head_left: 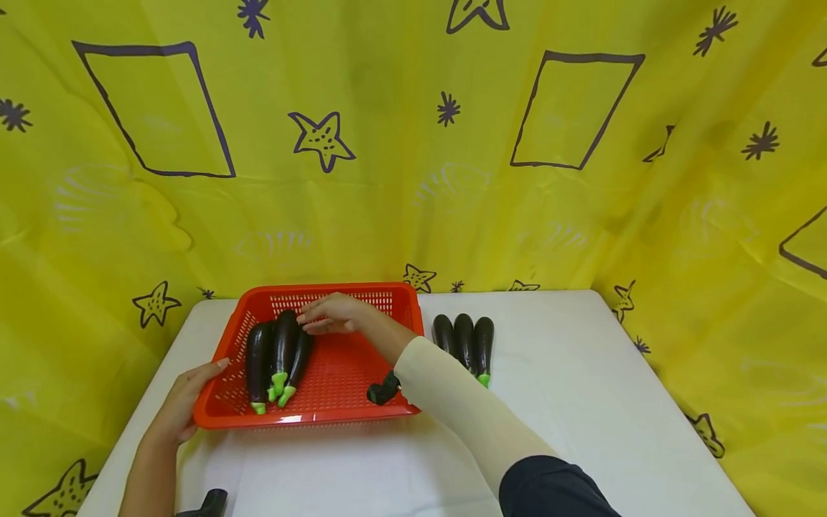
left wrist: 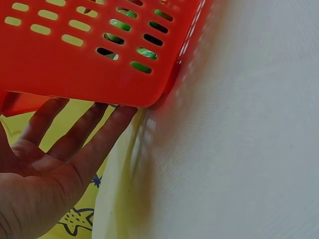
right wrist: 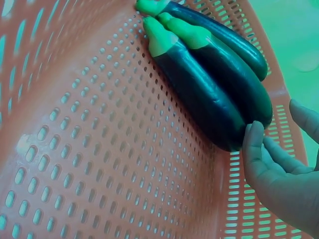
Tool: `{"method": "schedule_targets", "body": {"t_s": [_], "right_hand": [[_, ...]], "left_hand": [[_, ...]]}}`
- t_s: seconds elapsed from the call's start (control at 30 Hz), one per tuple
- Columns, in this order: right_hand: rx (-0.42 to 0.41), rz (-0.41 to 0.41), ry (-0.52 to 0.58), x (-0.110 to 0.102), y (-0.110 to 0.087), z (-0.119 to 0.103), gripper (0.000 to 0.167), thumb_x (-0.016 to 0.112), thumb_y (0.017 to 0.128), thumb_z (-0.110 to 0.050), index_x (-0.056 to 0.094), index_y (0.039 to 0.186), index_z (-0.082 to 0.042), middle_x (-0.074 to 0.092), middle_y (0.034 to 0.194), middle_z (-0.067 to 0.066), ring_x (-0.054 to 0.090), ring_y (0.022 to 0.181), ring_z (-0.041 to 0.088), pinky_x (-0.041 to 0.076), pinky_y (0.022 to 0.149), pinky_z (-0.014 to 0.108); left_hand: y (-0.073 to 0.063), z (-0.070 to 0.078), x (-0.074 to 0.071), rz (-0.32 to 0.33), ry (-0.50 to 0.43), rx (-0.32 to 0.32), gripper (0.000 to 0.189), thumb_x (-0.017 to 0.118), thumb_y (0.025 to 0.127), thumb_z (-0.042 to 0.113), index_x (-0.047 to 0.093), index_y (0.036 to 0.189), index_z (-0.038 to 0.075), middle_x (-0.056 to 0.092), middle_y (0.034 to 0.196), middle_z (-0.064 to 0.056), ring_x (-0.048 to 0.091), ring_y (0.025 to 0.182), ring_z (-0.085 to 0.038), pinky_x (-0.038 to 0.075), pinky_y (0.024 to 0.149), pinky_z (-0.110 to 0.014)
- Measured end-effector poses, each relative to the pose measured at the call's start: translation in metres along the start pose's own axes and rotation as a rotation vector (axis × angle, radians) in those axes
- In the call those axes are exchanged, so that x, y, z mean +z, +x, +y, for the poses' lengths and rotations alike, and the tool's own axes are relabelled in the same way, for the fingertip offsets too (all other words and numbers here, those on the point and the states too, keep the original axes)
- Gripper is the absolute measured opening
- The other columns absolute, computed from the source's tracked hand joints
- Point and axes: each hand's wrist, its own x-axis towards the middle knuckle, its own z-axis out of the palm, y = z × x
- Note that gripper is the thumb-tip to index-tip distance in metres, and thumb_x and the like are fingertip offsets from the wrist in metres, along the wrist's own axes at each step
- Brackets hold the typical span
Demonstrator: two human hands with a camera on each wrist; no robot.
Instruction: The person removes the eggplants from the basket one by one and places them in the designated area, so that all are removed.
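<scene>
- Eggplants point(head_left: 283, 348) lie in the basket point(head_left: 342, 370), lower left of frame.
- Right hand point(head_left: 336, 314) hangs empty beside them, fingers loose.
- Left hand point(head_left: 187, 391) meets rim point(head_left: 233, 332); grip we can't quite tell.
- Nudging carelessly, we could roll them.

bskt point(head_left: 304, 416), L half: 3 eggpl point(head_left: 283, 348) | tbl point(head_left: 581, 388), R of bskt: 3 more eggpl point(head_left: 463, 339) | behind: curtain point(head_left: 381, 222)

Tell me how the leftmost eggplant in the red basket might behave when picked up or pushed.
The leftmost eggplant looks likely to be slippery, given its glossy skin. Its rounded body might roll if pushed. It is probably firm, since its skin looks smooth and unwrinkled.
</scene>
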Motion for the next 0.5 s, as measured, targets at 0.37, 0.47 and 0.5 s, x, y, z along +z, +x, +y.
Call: {"method": "schedule_targets", "body": {"t_s": [0.37, 0.47, 0.5], "right_hand": [[-0.013, -0.109, -0.166, 0.0000, 0.0033, 0.0040, 0.057, 0.065, 0.104, -0.003, 0.043, 0.157, 0.001, 0.062, 0.142, 0.018, 0.064, 0.126, 0.033, 0.056, 0.097, 0.036], [-0.005, -0.104, -0.164, 0.0001, 0.0047, 0.0058, 0.059, 0.066, 0.104, -0.003, 0.042, 0.158, -0.001, 0.063, 0.142, 0.015, 0.066, 0.122, 0.029, 0.053, 0.082, 0.031], [-0.004, -0.101, -0.159, -0.0002, 0.0054, 0.0063, 0.059, 0.066, 0.104, -0.003, 0.043, 0.158, -0.002, 0.063, 0.141, 0.015, 0.067, 0.119, 0.028, 0.051, 0.078, 0.030]], "left_hand": [[0.0009, -0.0010, -0.0010, 0.016, 0.002, -0.002, 0.033, 0.045, 0.114, 0.024, 0.062, 0.134, 0.006, 0.076, 0.107, 0.001, 0.078, 0.090, -0.025, 0.064, 0.072, -0.042], [0.0016, 0.0001, -0.0013, 0.021, 0.007, -0.015, 0.035, 0.045, 0.114, 0.025, 0.060, 0.136, 0.003, 0.076, 0.106, 0.001, 0.078, 0.090, -0.025, 0.064, 0.072, -0.042], [0.0016, 0.0007, -0.0011, 0.023, 0.009, -0.021, 0.034, 0.046, 0.114, 0.026, 0.061, 0.136, 0.004, 0.076, 0.106, 0.001, 0.078, 0.090, -0.024, 0.064, 0.073, -0.042]]}}
